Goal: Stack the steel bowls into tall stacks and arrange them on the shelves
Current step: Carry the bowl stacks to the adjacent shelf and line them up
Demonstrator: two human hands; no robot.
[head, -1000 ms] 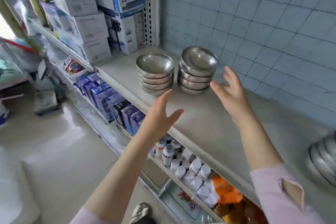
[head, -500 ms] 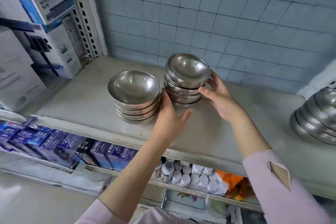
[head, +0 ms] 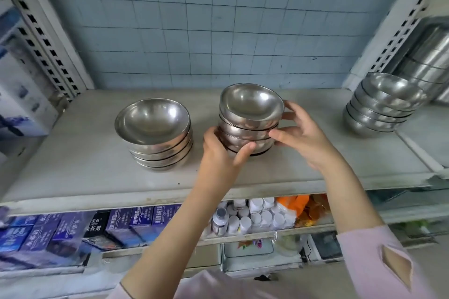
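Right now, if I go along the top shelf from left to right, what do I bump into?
First the left stack of steel bowls → left hand → middle stack of steel bowls, gripped by both hands → right hand → right stack of steel bowls.

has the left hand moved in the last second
Yes. The left hand went forward over the shelf edge and now grips the middle bowl stack.

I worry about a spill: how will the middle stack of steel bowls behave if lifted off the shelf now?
The middle stack is rigid steel and nested, so it should lift as one. Its top bowl sits tilted, so it may slide or rattle. The polished sides look slippery; the left hand and right hand flanking it seem a sensible grip.
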